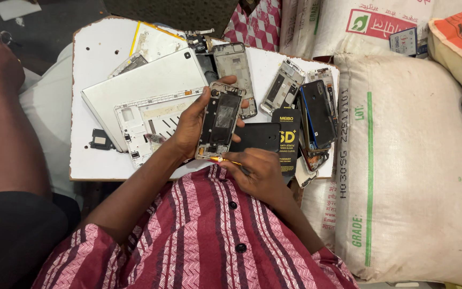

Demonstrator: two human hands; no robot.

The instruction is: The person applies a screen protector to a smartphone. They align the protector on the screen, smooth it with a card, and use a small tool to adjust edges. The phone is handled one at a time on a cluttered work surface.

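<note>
I am holding an opened phone frame (220, 121) upright in my left hand (191, 126), my grip clamped on it with the thumb along the near long edge and the fingertips curling over the far one. It is hanging just above the white tabletop (94, 59), over a stripped white tablet shell (145, 115). My right hand (260, 174) is closing its grip on a thin orange-handled tool (224, 159), whose tip is touching the frame's lower edge (I cannot tell exactly which part it is meeting). The frame looks light and stiff, I am judging, but thin-walled and fragile around its bare inner parts, so taking it by the two long edges seems safer than pressing on the middle. More gutted phone frames (284, 85) and a dark phone (319, 112) are lying just beside it, with a black packet (287, 139) between them. A large woven sack (413, 171) is sitting to my right.
</note>
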